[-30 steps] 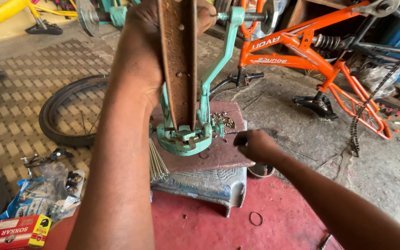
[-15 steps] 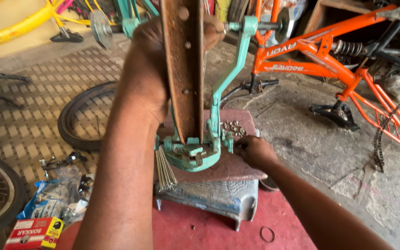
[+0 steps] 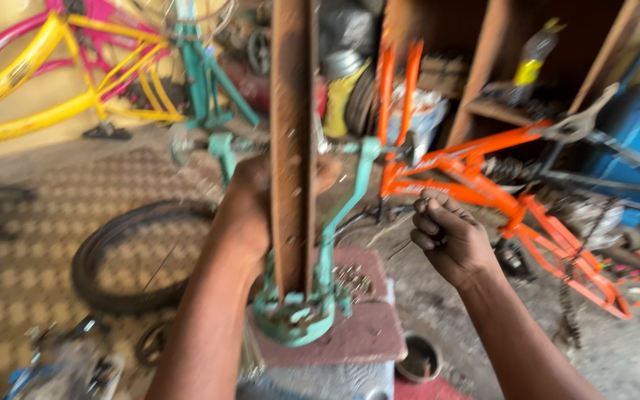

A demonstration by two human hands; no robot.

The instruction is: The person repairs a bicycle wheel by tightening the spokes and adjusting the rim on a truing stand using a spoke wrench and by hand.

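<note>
From the head camera, the left hand [image 3: 250,215] is wrapping around a rusty brown wheel rim [image 3: 292,148] that is standing on edge in a teal truing stand [image 3: 301,300] – fingers closed about the metal at mid-height, thumb side toward the camera. The stand is resting on a reddish block [image 3: 357,333] just below the hands, with small loose metal bits [image 3: 351,280] lying beside its base. The right hand [image 3: 450,237] is hovering just right of the stand's upright arm, fingers curled together; whether it is pinching something small cannot be told through the blur. The rim looks stiff, fairly light and rough with rust – likely gritty rather than slippery, best held across its flat band, away from the spoke holes. An orange bicycle frame [image 3: 483,159] and a loose tyre [image 3: 131,255] are lying nearby on the floor.
</note>
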